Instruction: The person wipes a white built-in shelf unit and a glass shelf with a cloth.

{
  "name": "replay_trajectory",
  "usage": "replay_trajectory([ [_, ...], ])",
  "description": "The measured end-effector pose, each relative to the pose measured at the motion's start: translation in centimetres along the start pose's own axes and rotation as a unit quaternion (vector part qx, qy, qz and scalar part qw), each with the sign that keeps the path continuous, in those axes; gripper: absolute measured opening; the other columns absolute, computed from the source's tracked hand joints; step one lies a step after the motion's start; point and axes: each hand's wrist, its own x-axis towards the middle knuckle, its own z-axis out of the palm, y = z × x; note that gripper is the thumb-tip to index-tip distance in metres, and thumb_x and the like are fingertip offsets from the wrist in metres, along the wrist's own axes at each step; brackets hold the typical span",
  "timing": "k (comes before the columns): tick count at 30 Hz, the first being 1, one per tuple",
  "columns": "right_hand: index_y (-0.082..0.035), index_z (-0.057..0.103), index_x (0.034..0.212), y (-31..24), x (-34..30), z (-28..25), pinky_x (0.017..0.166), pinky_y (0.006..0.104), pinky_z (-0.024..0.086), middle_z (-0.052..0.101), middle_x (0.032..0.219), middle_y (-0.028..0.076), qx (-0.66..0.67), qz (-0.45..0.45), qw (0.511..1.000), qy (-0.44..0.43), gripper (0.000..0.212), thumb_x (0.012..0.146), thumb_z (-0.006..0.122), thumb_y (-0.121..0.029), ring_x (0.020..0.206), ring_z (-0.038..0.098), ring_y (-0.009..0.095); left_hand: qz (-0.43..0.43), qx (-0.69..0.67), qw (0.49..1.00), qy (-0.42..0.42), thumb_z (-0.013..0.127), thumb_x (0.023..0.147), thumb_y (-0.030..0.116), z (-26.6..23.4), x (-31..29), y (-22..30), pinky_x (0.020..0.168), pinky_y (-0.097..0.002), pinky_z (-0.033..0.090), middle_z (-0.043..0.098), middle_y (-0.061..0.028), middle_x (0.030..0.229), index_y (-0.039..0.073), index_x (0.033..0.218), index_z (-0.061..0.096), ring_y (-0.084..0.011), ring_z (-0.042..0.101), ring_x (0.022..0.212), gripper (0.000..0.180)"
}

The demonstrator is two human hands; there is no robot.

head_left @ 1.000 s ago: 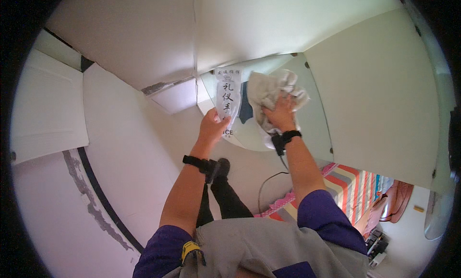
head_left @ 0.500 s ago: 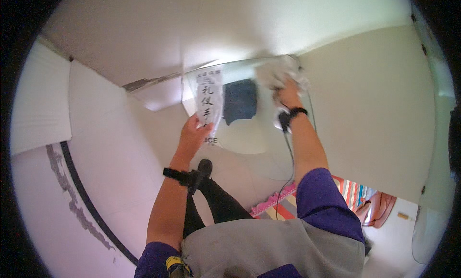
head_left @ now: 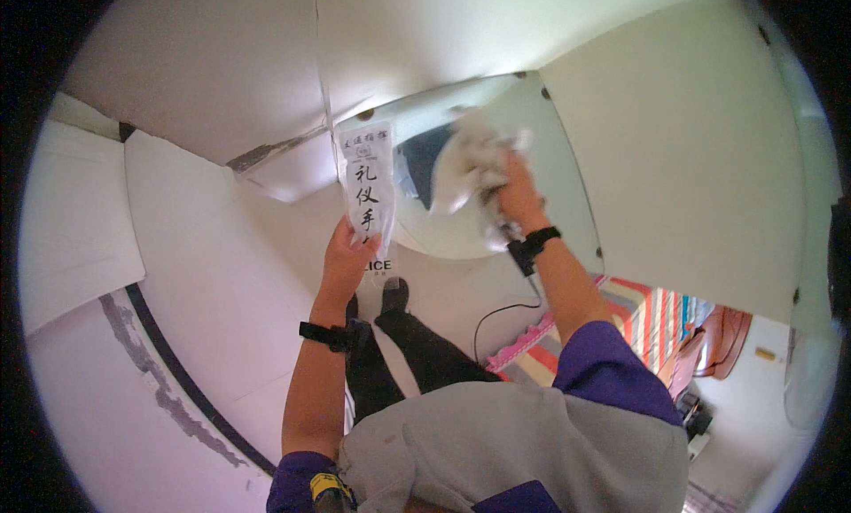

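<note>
My left hand (head_left: 350, 247) pinches the lower end of a flat, clear plastic packet (head_left: 365, 181) with dark printing, holding it upright. Ahead and to the right, my right hand (head_left: 521, 194) is closed on a bunched white cloth (head_left: 470, 163), blurred by motion. The cloth is in front of a greenish glass pane (head_left: 554, 159); I cannot tell whether it touches the glass. Partly hidden behind the cloth is a dark blue folded item (head_left: 428, 154). Both wrists carry black bands, and a thin cable (head_left: 496, 309) hangs from the right one.
A pale wall panel (head_left: 674, 167) rises at the right, and a white wall (head_left: 195, 221) with peeling patches stands on the left. A striped cover with a pink ruffle (head_left: 523, 340) lies at the lower right, near a brown chair (head_left: 729, 343). My shoe (head_left: 394, 293) is below the packet.
My right hand has swept the white cloth leftward, so it now covers part of the dark blue item. My left hand and the packet appear slightly farther left; the whole view has shifted.
</note>
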Motion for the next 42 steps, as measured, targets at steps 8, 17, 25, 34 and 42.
replay_trajectory([
  [8,0.002,0.040,0.134,-6.3,2.5,6.3,0.108,0.0455,0.028,0.043,0.136,0.023,-0.117,0.127,0.985,-0.025,0.060,0.076,0.056,-0.006,0.129,0.038,0.036,0.019,0.034,0.998,0.041,0.058,0.089,0.004,-4.4,-2.5,-1.1,0.090,-0.0329,0.048,0.055,-0.0100,0.117,-0.002,0.127,0.044,-0.0180,0.055,0.105,0.041],
  [17,-0.004,0.059,0.117,-22.5,1.2,8.0,0.096,0.0414,0.043,0.060,0.117,0.016,0.358,0.044,0.927,-0.104,0.043,0.074,0.064,-0.008,0.109,0.056,0.034,0.046,0.154,0.983,0.084,0.061,0.089,0.009,-6.4,-6.1,4.6,0.081,-0.0285,0.049,0.057,-0.0084,0.110,-0.001,0.122,0.048,-0.0155,0.056,0.098,0.036],
  [25,-0.003,0.057,0.117,1.7,-1.5,2.1,0.089,0.0383,0.050,0.063,0.111,0.018,0.034,0.250,0.967,0.042,0.044,0.080,0.067,-0.024,0.103,0.061,0.030,-0.016,0.167,0.986,-0.006,0.064,0.087,0.013,-6.0,-5.8,2.7,0.070,-0.0289,0.049,0.061,-0.0096,0.100,-0.001,0.112,0.052,-0.0149,0.057,0.090,0.031],
  [34,-0.016,0.049,0.130,-18.8,2.8,11.8,0.092,0.0487,0.046,0.049,0.123,0.019,0.038,0.160,0.977,-0.133,0.048,0.083,0.056,-0.015,0.110,0.050,0.035,-0.007,0.224,0.969,0.105,0.069,0.084,0.022,-5.1,-5.7,2.3,0.064,-0.0277,0.043,0.049,-0.0038,0.081,-0.002,0.093,0.052,-0.0119,0.046,0.073,0.030],
  [42,-0.023,0.053,0.126,-14.9,-2.6,6.9,0.089,0.0443,0.051,0.046,0.121,0.015,0.080,0.275,0.958,-0.022,0.047,0.081,0.060,-0.010,0.111,0.049,0.035,0.032,0.359,0.931,0.048,0.070,0.083,0.022,-6.4,-4.6,6.8,0.058,-0.0286,0.043,0.053,-0.0036,0.077,-0.001,0.086,0.052,-0.0116,0.049,0.067,0.030],
])
